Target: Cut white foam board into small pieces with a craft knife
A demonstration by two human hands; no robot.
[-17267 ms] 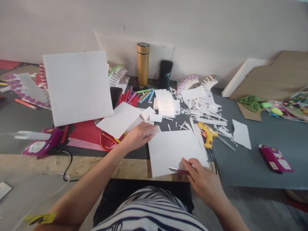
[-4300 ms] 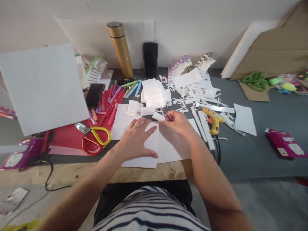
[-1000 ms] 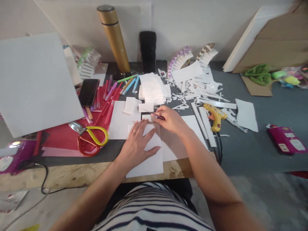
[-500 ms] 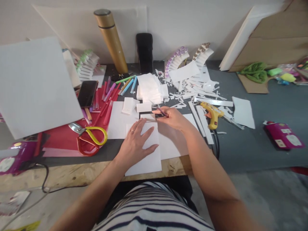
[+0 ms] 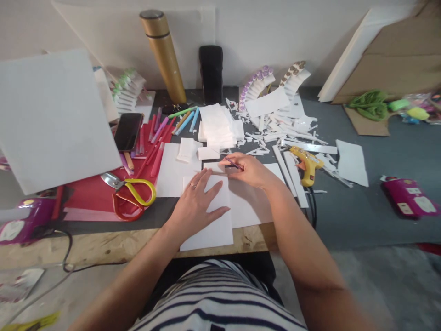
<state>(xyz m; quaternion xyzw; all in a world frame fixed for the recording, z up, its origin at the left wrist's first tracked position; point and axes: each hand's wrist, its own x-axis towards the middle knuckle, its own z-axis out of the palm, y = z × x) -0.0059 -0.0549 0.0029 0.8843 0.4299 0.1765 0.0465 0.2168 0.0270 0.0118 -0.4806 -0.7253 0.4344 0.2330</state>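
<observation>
My left hand lies flat with fingers spread on a white sheet. Its fingertips press at a thin straight strip along the edge of a small white piece. Pinched in my right hand is a slim dark purple pen-like tool; whether it is a pen or a craft knife I cannot tell. Its tip is too fine to make out. Just above the fingers sit another small white piece and a stack of white rectangles.
Scissors lie at left near a phone and coloured sticks. White scraps and a yellow glue gun are to the right. A gold flask and a black case stand behind. A large white board rises at left.
The view has shifted slightly, so the table appears a little further right. The tool in my right hand now lies lower and flatter; my left hand keeps its place on the sheet.
</observation>
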